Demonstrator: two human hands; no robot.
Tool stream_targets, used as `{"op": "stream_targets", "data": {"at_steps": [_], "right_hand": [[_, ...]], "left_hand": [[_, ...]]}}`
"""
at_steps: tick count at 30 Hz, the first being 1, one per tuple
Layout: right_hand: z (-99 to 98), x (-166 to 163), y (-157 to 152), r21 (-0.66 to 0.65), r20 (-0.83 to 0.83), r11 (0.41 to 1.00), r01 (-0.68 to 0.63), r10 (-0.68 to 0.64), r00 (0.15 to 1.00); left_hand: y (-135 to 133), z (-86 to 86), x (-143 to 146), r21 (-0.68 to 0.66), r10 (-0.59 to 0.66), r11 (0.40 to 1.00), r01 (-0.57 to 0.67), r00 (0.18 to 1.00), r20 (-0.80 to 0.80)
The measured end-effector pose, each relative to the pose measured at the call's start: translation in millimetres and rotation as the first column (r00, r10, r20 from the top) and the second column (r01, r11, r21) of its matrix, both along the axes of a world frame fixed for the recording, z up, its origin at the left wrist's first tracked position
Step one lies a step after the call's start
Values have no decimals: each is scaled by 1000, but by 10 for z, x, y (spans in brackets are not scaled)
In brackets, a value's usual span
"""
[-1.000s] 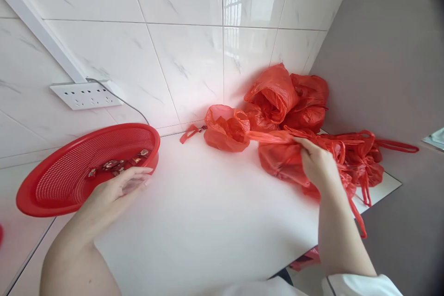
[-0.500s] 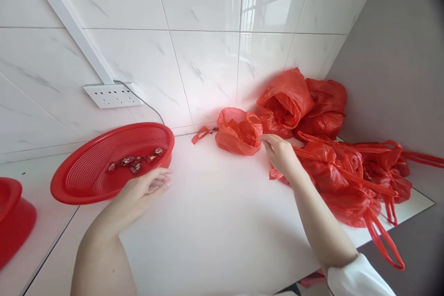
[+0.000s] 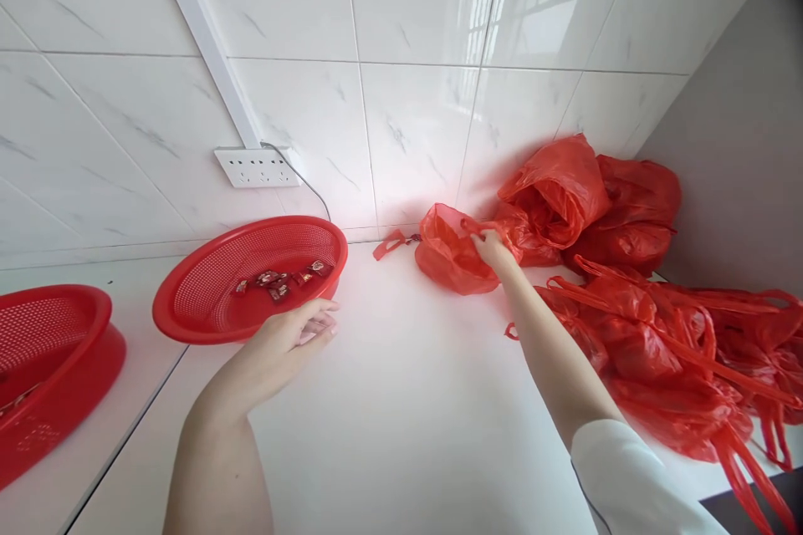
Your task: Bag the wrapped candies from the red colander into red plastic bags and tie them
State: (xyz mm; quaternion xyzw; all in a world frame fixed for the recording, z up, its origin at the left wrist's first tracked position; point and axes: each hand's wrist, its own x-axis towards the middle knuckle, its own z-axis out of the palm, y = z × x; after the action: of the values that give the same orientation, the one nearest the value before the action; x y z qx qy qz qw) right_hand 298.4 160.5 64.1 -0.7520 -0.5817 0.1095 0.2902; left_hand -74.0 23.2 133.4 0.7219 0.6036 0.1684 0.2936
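A small red plastic bag (image 3: 448,267) stands with its mouth open on the white tabletop near the wall. At its right rim, my right hand (image 3: 493,251) has closed its fingers on the thin red plastic by a handle. My left hand (image 3: 304,330) is held beside the near right edge of a red perforated plastic basket (image 3: 181,292). Its fingers are loosely bent and apart, with nothing visible in them. Several small dark-red wrapped packets (image 3: 279,288) lie on the basket's bottom. The bag's contents cannot be made out.
Tied red plastic bags (image 3: 652,343) are heaped at right, with more red bags (image 3: 558,184) behind against the wall. A second red basket (image 3: 69,368) stands at left. A torn red strip (image 3: 390,244) lies by the wall, below a power strip (image 3: 257,167) with a cable.
My right hand has moved from beside the bag's right edge to over its rim, taking hold of the plastic there. The view has shifted left; my left hand stays by the basket.
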Motion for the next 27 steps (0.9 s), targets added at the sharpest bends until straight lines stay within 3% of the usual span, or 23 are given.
{"op": "stream_targets", "data": {"at_steps": [4, 8, 12, 14, 17, 19, 23, 25, 27], "right_hand": [[119, 17, 28, 212, -183, 977, -13, 53, 982], [237, -79, -13, 474, -412, 878, 62, 160, 897], [376, -177, -123, 508, -415, 861, 17, 228, 881], [467, -216, -199, 602, -446, 796, 63, 270, 853], [598, -277, -352, 765, -424, 629, 138, 330, 844], [647, -325, -485, 797, -394, 589, 134, 339, 854], [619, -446, -788, 814, -321, 580, -34, 497, 806], [579, -525, -934, 790, -251, 576, -211, 618, 746], [556, -619, -1065, 725, -134, 533, -437, 731, 669]], "left_hand": [[10, -40, 9, -6, -17, 1000, 17, 1000, 18], [5, -57, 45, 1, -51, 999, 51, 998, 39], [-12, -49, 79, -6, -74, 997, 74, 996, 41], [-25, -39, 98, -9, -71, 997, 71, 996, 49], [-39, -28, 132, 13, -72, 997, 71, 994, 88], [-44, -23, 160, 33, -73, 997, 69, 990, 124], [-59, -19, 234, 108, -34, 994, 7, 968, 249], [-72, -20, 284, 147, -47, 989, -12, 919, 392], [-81, -20, 342, 147, -97, 989, 15, 819, 566]]}}
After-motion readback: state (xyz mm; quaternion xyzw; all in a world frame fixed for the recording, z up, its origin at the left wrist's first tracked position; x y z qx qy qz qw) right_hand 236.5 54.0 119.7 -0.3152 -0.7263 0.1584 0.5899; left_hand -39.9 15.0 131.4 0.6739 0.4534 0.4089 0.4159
